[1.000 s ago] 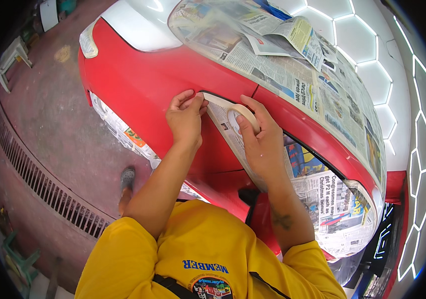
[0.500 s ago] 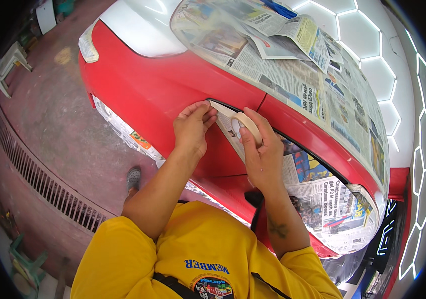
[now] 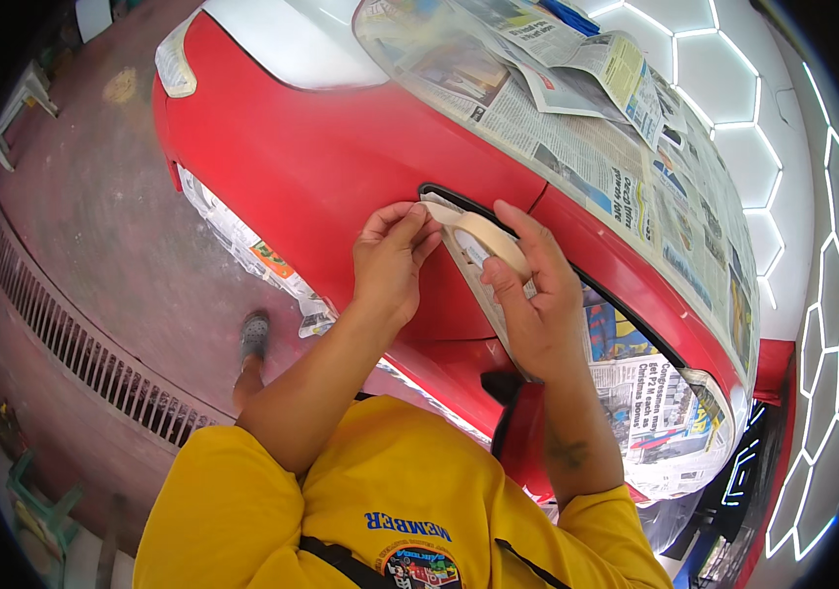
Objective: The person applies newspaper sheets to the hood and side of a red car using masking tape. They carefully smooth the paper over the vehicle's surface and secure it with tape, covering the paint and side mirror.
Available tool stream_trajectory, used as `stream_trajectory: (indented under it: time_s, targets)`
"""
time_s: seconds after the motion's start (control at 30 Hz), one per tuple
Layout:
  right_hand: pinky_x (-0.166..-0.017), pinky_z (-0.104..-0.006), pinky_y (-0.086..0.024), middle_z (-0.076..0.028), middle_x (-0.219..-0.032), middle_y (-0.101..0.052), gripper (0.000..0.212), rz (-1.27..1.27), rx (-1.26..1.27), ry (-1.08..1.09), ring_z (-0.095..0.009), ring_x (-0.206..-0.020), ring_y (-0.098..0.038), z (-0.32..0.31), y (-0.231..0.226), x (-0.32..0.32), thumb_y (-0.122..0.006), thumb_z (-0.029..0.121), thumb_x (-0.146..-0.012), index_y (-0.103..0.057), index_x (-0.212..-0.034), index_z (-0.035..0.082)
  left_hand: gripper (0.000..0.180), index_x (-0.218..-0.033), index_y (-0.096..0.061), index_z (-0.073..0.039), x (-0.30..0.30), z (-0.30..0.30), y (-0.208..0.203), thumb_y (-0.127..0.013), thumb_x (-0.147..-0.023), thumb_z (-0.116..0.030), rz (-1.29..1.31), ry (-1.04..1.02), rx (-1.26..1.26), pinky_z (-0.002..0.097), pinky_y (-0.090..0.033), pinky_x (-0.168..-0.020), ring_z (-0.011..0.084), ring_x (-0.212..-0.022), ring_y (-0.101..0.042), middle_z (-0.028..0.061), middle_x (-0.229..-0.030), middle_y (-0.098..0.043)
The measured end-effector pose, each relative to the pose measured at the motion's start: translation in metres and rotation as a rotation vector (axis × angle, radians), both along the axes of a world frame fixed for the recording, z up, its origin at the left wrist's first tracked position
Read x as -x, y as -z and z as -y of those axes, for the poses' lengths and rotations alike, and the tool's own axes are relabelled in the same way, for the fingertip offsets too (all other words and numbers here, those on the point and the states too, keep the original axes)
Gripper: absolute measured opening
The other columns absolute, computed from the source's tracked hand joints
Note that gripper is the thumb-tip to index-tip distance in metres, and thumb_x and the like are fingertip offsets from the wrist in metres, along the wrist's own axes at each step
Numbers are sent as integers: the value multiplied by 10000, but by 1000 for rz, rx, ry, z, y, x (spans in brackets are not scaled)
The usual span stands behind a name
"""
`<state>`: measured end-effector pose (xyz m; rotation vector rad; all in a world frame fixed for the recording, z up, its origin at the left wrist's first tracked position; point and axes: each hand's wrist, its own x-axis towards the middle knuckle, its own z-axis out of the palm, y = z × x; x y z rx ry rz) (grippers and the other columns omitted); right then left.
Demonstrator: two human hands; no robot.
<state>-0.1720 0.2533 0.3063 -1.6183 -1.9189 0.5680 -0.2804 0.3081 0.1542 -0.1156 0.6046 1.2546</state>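
Observation:
A roll of cream masking tape [image 3: 504, 247] sits in my right hand [image 3: 545, 304], with the thumb at its inner side and the fingers around the outside. From the roll a short strip runs left to my left hand [image 3: 388, 263], whose thumb and fingertips pinch its end. Both hands are over the front corner of a side window on a red car [image 3: 311, 147]. Newspaper [image 3: 632, 393] covers the window glass, and a black trim edge [image 3: 436, 189] shows just above the strip. Whether the tape touches the car at the left fingertips, I cannot tell.
More newspaper [image 3: 576, 147] covers the windshield and roof, with loose sheets and a blue item [image 3: 568, 15] on top. A side mirror [image 3: 520, 432] juts out near my right forearm. Someone's shod foot [image 3: 254, 334] stands left of the car, near a floor grate [image 3: 95, 363].
A strip of tape now spans the gap between my left fingertips and the roll. My right hand has shifted slightly right, and the whole view has moved a little.

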Motion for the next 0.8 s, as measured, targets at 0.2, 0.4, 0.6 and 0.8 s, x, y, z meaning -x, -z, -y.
stream_trajectory:
  time_s: [0.2, 0.4, 0.6, 0.8]
  targets:
    - [-914, -377, -574, -179, -1166, -779, 525, 174, 98, -127, -227, -995, -742, -40, -46, 23, -709, 136, -1067, -572, -1564, 39, 145, -1185, -678, -27, -11, -7, -4, -730, -1075, -107, 71, -42, 41, 284, -637, -837, 149, -924, -757, 77, -1076, -762]
    - [-817, -275, -517, -65, -991, -705, 539, -41, 166, 29, -91, -886, -623, -6, -19, 8, -698, 100, -1071, -557, -1590, 64, 121, -1147, -708, -22, -8, -18, -15, -731, -1051, -93, -133, 13, 47, 312, -632, -827, 163, -895, -738, 69, -1045, -759]
    - [-829, -257, -501, -38, -992, -690, 523, -172, 107, 73, -80, -892, -597, -2, -2, -2, -671, 73, -1083, -551, -1593, 56, 148, -1172, -717, -20, -4, -21, -20, -739, -1049, -99, -157, 31, 79, 320, -632, -821, 176, -888, -736, 69, -1013, -749]
    - [-818, -259, -503, -31, -968, -686, 518, -182, 67, 56, -83, -873, -591, -7, 1, -7, -673, 85, -1086, -556, -1591, 66, 160, -1186, -717, -23, 0, -24, -20, -733, -1063, -123, -160, 67, 84, 334, -632, -840, 187, -912, -740, 62, -1031, -742]
